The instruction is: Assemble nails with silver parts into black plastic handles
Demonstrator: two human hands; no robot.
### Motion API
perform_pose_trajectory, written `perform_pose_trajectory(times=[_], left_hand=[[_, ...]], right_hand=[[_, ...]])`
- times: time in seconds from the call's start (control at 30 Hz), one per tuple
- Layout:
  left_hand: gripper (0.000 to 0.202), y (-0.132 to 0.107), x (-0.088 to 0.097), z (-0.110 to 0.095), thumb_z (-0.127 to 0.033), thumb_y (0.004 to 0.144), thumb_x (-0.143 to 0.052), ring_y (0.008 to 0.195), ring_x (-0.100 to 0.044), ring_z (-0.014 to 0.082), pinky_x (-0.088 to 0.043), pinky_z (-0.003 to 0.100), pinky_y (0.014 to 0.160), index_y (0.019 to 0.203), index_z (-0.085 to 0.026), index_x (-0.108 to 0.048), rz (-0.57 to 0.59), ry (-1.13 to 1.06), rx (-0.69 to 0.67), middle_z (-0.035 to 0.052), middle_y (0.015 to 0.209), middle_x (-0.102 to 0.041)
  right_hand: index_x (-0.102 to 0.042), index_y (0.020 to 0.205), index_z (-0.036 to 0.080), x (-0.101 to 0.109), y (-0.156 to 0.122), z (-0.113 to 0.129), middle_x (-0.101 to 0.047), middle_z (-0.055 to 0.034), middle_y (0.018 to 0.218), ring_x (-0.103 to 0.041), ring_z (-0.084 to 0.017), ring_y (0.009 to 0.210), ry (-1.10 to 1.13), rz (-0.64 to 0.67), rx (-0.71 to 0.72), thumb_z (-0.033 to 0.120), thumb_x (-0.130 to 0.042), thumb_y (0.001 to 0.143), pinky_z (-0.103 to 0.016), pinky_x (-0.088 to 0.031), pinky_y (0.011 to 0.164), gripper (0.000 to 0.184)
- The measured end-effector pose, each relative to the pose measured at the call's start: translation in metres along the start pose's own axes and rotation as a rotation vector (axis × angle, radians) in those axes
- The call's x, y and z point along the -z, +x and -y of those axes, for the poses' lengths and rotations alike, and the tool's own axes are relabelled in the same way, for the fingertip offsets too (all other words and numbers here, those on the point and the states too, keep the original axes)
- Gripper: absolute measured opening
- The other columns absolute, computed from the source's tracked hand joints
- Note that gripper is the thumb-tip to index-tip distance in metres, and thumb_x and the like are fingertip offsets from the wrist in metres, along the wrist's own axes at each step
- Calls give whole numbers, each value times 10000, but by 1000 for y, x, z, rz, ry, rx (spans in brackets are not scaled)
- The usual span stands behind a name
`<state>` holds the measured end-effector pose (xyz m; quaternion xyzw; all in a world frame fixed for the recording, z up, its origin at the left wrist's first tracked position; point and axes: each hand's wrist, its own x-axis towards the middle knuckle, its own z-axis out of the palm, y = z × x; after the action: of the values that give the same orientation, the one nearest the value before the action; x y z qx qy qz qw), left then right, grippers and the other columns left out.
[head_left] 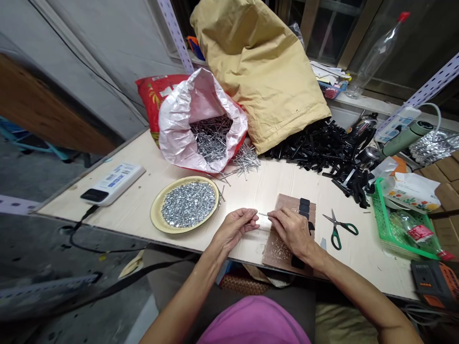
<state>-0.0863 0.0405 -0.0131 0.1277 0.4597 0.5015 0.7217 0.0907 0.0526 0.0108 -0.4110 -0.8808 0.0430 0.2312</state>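
Note:
My left hand (236, 226) and my right hand (292, 231) meet over the table's front edge, both pinched on a thin metal nail (263, 214) held level between them. Under my right hand lies a brown board (278, 248) carrying a few small black plastic pieces (304, 206). To the left sits a yellow plate (157, 212) heaped with small shiny metal bits. Behind it an open white-lined sack (179, 124) holds several loose nails (212, 137), some spilled onto the table.
A heap of black plastic parts (322, 148) lies under a tan paper sack (265, 71). Green-handled scissors (339, 228) rest right of the board. A green basket (382, 224) stands at the right edge, a white power strip (113, 183) at the left.

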Motion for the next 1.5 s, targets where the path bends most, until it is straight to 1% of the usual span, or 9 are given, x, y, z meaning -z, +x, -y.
perform_pose_trajectory(times=[0.1, 0.27, 0.5, 0.67, 0.83, 1.03, 1.27, 1.4, 1.5], left_hand=[[347, -1, -2, 2, -283, 460, -875, 477, -566, 57, -544, 189, 546, 643, -106, -639, 29, 6, -8, -18, 544, -633], [408, -2, -3, 5, -339, 416, -880, 482, -574, 68, -544, 215, 558, 656, -106, -645, 47, 37, -41, -8, 563, -647], [450, -4, -7, 9, -409, 382, -868, 483, -570, 78, -537, 238, 572, 641, -107, -657, 6, 57, -76, -5, 558, -639], [438, -7, -10, 10, -415, 391, -859, 471, -569, 86, -539, 251, 579, 634, -113, -655, -46, 127, -133, -20, 524, -617], [424, -5, -9, 10, -435, 409, -846, 465, -553, 81, -535, 254, 569, 624, -122, -656, -38, 166, -149, -17, 533, -622], [444, 0, -6, 15, -445, 432, -828, 470, -538, 79, -511, 245, 560, 702, -119, -693, -8, 197, -113, -12, 552, -630], [310, -4, -12, 18, -416, 557, -764, 484, -563, 96, -483, 231, 554, 666, -139, -680, -41, 318, -283, -14, 561, -638], [225, -6, -13, 15, -368, 614, -734, 490, -573, 106, -475, 228, 551, 656, -152, -685, -62, 392, -381, -18, 549, -635], [198, -6, -12, 13, -348, 626, -727, 500, -588, 114, -475, 229, 562, 671, -157, -698, -50, 451, -409, -10, 562, -652]], right_hand=[[-649, 919, 185, -2, -1, 3, -673, -23, 793, -620, -131, 660, 17, -9, -10, 248, -462, 936, -226, -420, 572, 198], [-649, 884, 184, -3, 0, 4, -667, -19, 769, -612, -127, 641, 1, -17, 2, 240, -471, 931, -226, -407, 566, 193], [-637, 817, 176, -2, -1, 7, -641, -12, 713, -569, -120, 586, -111, -57, 33, 204, -489, 912, -239, -369, 540, 177], [-618, 796, 180, -2, -3, 10, -631, -18, 722, -552, -125, 613, -209, -83, 83, 179, -470, 918, -250, -352, 560, 191], [-604, 792, 182, -3, -4, 9, -612, -10, 676, -539, -134, 632, -272, -97, 138, 169, -458, 931, -262, -336, 582, 202], [-604, 816, 179, -3, -5, 5, -614, -11, 691, -540, -134, 648, -221, -75, 158, 170, -453, 933, -264, -336, 588, 191], [-633, 885, 192, -3, -7, 3, -624, -37, 739, -546, -152, 648, -238, -20, 121, 155, -435, 931, -269, -364, 596, 207], [-628, 892, 181, -3, -7, 0, -640, -44, 763, -575, -148, 670, -68, 22, 36, 214, -442, 938, -252, -398, 607, 195], [-612, 868, 176, -1, -5, -2, -644, -38, 781, -584, -137, 662, 108, 105, -78, 234, -436, 940, -237, -405, 584, 199]])
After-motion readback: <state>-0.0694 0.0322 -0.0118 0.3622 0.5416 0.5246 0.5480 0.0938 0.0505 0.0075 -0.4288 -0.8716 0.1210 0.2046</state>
